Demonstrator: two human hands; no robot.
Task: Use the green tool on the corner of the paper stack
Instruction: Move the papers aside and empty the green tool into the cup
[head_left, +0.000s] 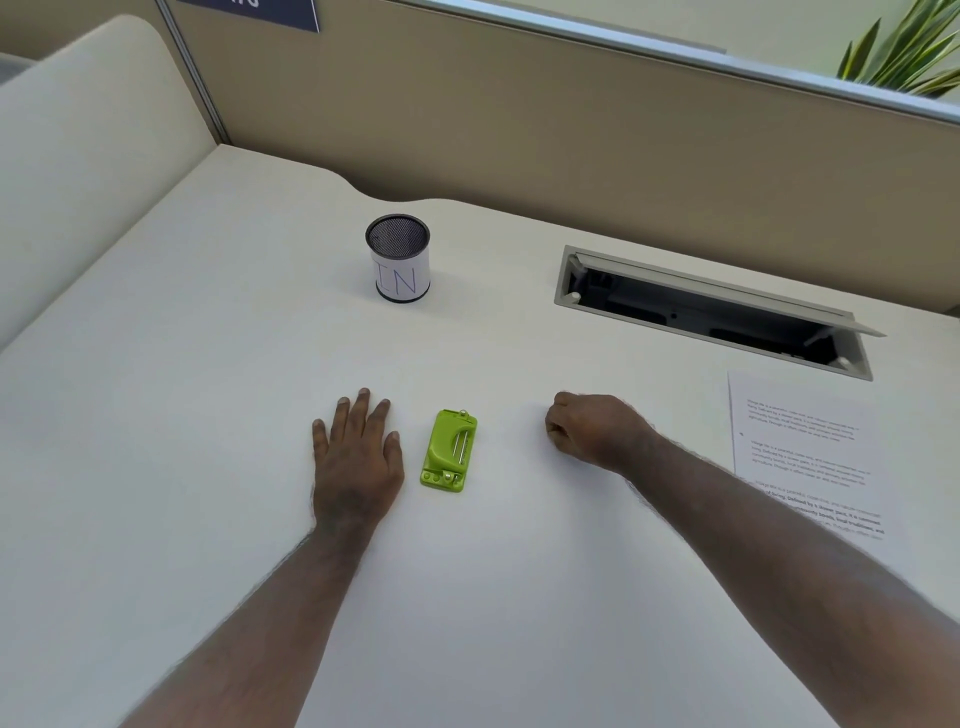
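The green tool (449, 450), a small flat plastic device with metal pins, lies on the white desk between my hands. Just to its left my left hand (356, 453) rests flat on the desk, fingers spread, holding nothing. To the tool's right my right hand (596, 429) rests as a loose fist, apart from the tool and with nothing in it. The paper stack (802, 447), white sheets with printed text, lies at the right; my right forearm covers its lower corner.
A mesh pen cup (398, 258) with a white label reading "IN" stands behind the tool. An open cable hatch (711, 312) is set into the desk at the back right. A beige partition runs along the back, with a plant (904, 52) behind it.
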